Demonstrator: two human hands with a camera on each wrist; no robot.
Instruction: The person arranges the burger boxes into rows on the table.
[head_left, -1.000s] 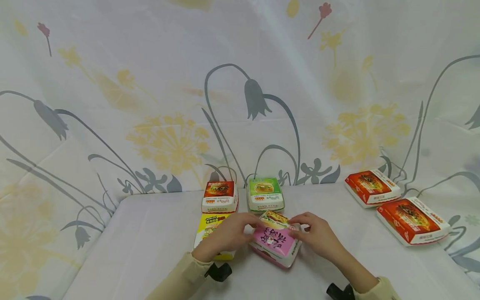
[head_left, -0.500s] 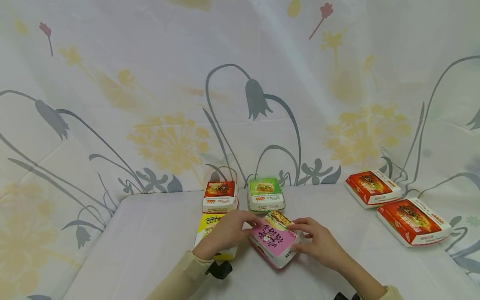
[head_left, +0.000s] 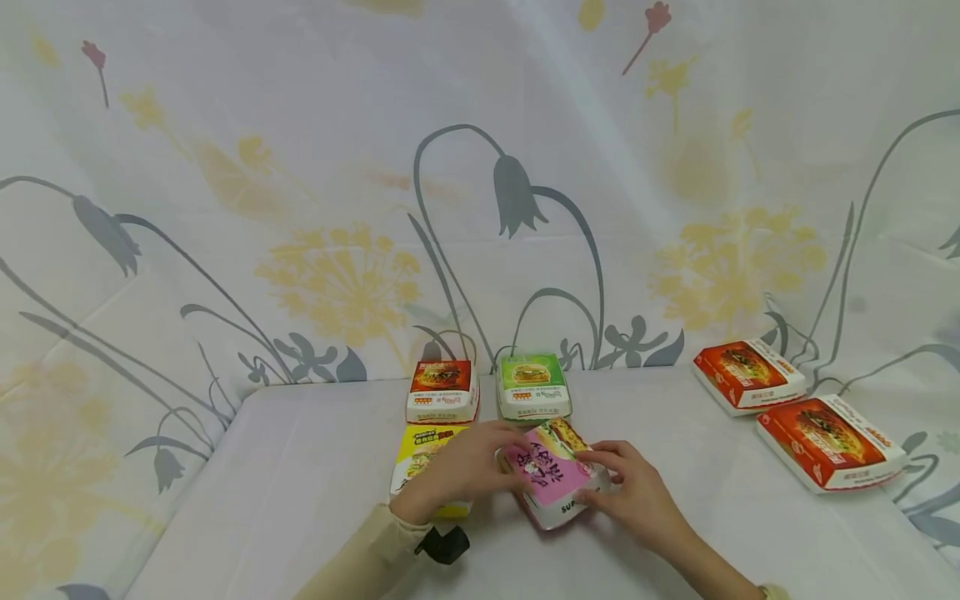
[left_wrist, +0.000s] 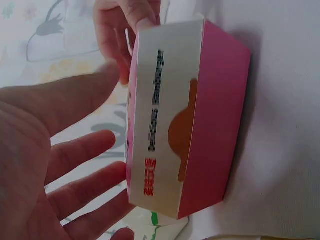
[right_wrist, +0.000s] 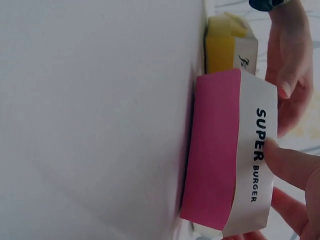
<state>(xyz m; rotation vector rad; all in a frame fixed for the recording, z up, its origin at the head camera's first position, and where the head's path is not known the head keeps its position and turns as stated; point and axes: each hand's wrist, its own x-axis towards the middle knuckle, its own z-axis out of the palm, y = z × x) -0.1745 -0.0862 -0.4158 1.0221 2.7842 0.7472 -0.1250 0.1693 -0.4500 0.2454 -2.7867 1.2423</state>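
Observation:
A pink and white burger box (head_left: 555, 479), with dark lettering on its lid, sits at an angle on the white cloth. My right hand (head_left: 633, 496) pinches its right side; in the right wrist view the thumb lies on the white face printed SUPER BURGER, with fingers around the far edge. At the box's left side is my left hand (head_left: 472, 458), its fingers stretched out right at the lid in the left wrist view. Partly hidden behind that hand and forearm is a yellow burger box (head_left: 420, 450).
Behind stand a red-topped box (head_left: 442, 392) and a green-topped box (head_left: 533, 387), side by side. Two more red boxes, a farther one (head_left: 750, 375) and a nearer one (head_left: 832, 442), lie at the right. A flowered curtain (head_left: 337, 167) rises behind the table (head_left: 300, 483).
The pink box has turned clockwise, its SUPER BURGER side swinging toward the front. My right hand has shifted slightly down along with it. The other boxes stay put.

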